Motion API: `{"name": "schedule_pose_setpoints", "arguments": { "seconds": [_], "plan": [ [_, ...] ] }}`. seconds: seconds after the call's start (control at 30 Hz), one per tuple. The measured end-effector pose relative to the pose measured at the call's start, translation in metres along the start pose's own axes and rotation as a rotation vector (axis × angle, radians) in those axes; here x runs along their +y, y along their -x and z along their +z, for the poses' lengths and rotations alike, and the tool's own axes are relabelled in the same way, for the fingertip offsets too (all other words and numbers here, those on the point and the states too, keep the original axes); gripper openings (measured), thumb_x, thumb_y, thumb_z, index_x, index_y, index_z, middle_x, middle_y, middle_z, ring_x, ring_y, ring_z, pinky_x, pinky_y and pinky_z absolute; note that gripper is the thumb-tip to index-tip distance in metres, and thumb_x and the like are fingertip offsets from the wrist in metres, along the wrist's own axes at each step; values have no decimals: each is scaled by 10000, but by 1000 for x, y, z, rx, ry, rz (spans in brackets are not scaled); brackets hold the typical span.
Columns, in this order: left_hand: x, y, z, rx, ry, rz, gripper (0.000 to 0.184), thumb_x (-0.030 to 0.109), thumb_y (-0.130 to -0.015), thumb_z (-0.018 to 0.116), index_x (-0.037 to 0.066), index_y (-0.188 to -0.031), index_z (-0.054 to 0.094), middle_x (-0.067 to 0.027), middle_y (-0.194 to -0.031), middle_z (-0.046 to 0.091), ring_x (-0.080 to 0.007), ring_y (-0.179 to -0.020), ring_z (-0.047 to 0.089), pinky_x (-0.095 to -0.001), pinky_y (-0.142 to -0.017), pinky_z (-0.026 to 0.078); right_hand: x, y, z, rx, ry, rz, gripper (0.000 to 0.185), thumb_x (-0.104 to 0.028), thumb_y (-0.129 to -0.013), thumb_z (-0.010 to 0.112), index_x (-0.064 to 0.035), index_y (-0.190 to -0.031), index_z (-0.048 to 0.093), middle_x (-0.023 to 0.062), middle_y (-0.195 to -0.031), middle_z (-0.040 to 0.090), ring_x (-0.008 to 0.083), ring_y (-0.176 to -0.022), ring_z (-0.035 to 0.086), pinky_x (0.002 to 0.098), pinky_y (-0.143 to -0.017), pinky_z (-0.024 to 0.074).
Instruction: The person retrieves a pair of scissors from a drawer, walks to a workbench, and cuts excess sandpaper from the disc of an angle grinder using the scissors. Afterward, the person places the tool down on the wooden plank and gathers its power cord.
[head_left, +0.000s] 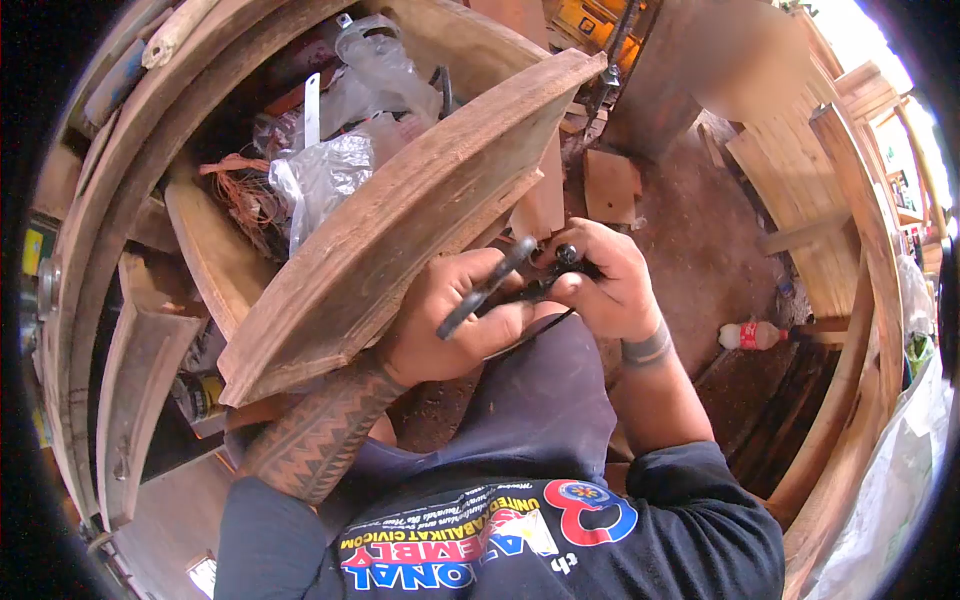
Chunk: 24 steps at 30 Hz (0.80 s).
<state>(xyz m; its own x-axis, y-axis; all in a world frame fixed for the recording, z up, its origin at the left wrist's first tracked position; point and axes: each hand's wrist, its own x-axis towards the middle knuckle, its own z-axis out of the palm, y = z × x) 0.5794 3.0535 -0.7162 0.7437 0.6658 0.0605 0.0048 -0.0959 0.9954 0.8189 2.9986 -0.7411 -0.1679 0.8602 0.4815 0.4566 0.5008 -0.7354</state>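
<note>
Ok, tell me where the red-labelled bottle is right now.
In the head view, the red-labelled bottle lies on its side on the floor toward the right, between the right hand and the long plank.

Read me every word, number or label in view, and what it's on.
"UNITED": dark short-sleeved fabric shirt
"ABALIKAT CIVICOM": shirt
"EMBLY": shirt
"ONAL": shirt
"th": shirt, beside what looks like "8"
Small white slogan, shirt: mostly too small to read.
Red label, pale plastic bottle: too small to read.
Yellow-and-black object: marking unreadable.
</note>
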Motion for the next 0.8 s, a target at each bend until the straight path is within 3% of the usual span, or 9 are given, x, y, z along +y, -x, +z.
{"name": "schedule_pose_setpoints", "arguments": {
  "seconds": [0.2, 0.3, 0.4, 0.5, 0.53, 0.63, 0.67, 0.8],
  "plan": [
    [-8, -1, -2, 24, -101, 82, 123, 140, -968, 698, 20, -991, 706, -10, -739, 631, -84, -673, 566, -314, -604, 476, -4, 2, 0, 38, -5, 55, 242, -202, -936, 775, -4, -873, 651, 143, -731, 563, 326, -655, 581, 389, -612, 470],
    [-5, -1, -1, 46, -140, 87, 109, 129, -959, 707, 21, -962, 696, -18, -720, 607, -108, -659, 549, -330, -608, 462, -10, 2, -1, -1, 52, 150, 280, -182, -955, 755, 1, -794, 618, 141, -674, 534, 249, -614, 553, 374, -578, 432],
    [-12, -1, 1, 76, -159, 112, 126, 134, -934, 749, 15, -964, 719, -18, -725, 588, -109, -674, 531, -318, -621, 432, -23, 0, 4, -31, -153, 516, 313, -186, -967, 749, 4, -764, 606, 117, -643, 548, 158, -622, 534, 364, -564, 410],
    [-4, -1, -5, 44, -178, 41, 140, 138, -939, 755, 13, -997, 730, -37, -755, 622, -120, -712, 566, -322, -655, 461, -22, -2, -2, -7, -163, 446, 266, -205, -976, 747, 17, -854, 666, 103, -724, 628, 98, -714, 558, 334, -608, 446],
    [-1, -1, -9, 17, -161, 10, 152, 141, -943, 757, 11, -1018, 736, -42, -775, 641, -122, -735, 583, -323, -676, 476, -28, -5, 2, 108, -242, 321, 236, -195, -931, 783, 18, -1022, 734, 108, -859, 698, 155, -792, 643, 329, -711, 507],
    [-6, 0, -10, -5, -105, -19, 196, 158, -967, 747, 8, -1092, 750, -57, -852, 698, -124, -810, 628, -321, -743, 512, -20, -11, -21, -127, -109, -7, 373, -182, -856, 836, -1, -1170, 751, 142, -994, 727, 249, -895, 705, 354, -820, 540],
    [-8, 0, -9, -6, -85, -18, 213, 166, -977, 742, 8, -1119, 753, -62, -880, 718, -124, -836, 641, -320, -766, 522, -19, -9, -23, -146, -117, 16, 423, -205, -800, 875, -14, -1161, 762, 155, -1044, 736, 326, -940, 716, 391, -846, 548],
    [2, -3, -8, -76, -28, -73, 269, 227, -1011, 721, 15, -1173, 752, -63, -938, 749, -127, -875, 660, -331, -809, 534, -20, -8, -31, -170, -86, 32, 439, -221, -779, 903, -22, -1146, 769, 140, -1020, 743, 310, -923, 723, 390, -831, 554]
  ]
}}
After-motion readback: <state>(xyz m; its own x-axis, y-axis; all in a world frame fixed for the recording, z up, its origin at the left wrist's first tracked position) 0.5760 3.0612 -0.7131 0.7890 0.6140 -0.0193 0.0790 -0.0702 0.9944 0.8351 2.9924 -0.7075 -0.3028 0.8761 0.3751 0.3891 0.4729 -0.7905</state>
